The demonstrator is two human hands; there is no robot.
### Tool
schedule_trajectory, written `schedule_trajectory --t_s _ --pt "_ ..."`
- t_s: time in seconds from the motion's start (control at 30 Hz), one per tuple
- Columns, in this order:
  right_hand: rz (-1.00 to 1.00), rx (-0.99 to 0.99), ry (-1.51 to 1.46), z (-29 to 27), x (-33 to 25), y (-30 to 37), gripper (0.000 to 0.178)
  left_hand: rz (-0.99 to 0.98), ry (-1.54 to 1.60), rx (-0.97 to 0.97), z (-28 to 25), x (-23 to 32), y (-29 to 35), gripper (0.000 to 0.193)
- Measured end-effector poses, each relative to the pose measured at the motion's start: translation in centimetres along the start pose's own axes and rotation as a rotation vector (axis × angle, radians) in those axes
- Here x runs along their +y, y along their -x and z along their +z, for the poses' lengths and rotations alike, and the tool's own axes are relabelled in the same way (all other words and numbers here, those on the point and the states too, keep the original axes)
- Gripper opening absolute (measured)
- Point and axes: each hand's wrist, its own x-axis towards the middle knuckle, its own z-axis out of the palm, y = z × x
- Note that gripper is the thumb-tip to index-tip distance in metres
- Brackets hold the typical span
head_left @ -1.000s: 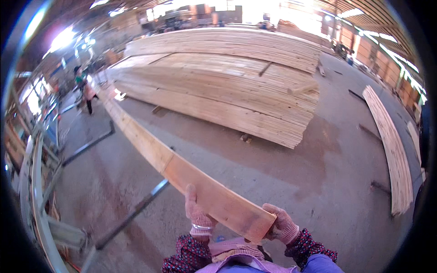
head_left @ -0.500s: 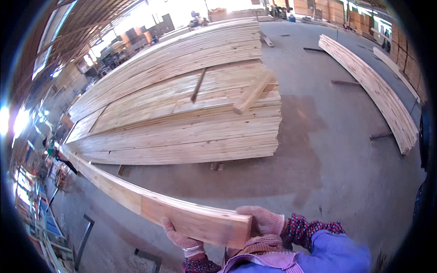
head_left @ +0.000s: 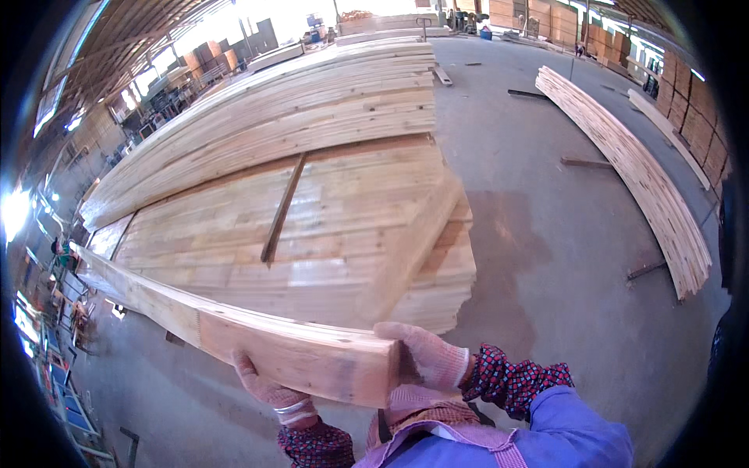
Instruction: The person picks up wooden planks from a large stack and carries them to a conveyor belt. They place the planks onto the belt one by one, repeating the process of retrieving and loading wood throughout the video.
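Observation:
A bundle of long pale wooden boards (head_left: 292, 355) stretches from me toward the far left, with finger joints showing along its face. My left hand (head_left: 269, 388), in a light knitted glove, is closed around the lower edge near this end. At the end corner, my right hand (head_left: 427, 355) in the same kind of glove grips the boards from the far side and top. The bundle's near part overlaps the front edge of a wide stack of boards (head_left: 211, 226) in my view. At the far left end stands another person (head_left: 62, 253), partly hidden.
A wooden strip (head_left: 283, 210) and a blurred thick piece of wood (head_left: 413, 246) lie across the stack. On the right, a long low pile of boards (head_left: 624, 171) rests on dark bearers over the grey floor (head_left: 507, 117). Metal frames (head_left: 74, 405) stand at the left.
My hands and the board bundle have come closer to the stack, which now fills more of the view. The bundle now covers the stack's front side. My grip is unchanged.

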Motion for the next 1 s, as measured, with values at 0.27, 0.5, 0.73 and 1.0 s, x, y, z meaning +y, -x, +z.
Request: schedule_trajectory --t_s 0.27,0.5,0.73,1.0 --pt "0.024 0.049 0.027 -4.7 -18.6 -2.2 0.051 0.028 -0.048 0.05 13.2 -11.0 -6.5 0.059" --pt "-0.085 -0.162 -0.023 -12.6 -33.6 -5.9 0.048 0.212 -0.289 -0.06 25.0 -20.5 -13.7 0.055" --pt "-0.372 -0.189 0.2 -9.7 -54.8 -7.1 0.07 -0.124 0.121 -0.156 40.5 -29.7 -23.7 0.045" --pt "-0.643 0.02 0.429 -12.2 -69.5 -12.4 0.061 -0.409 0.006 -0.368 50.2 -38.4 -33.8 0.066"
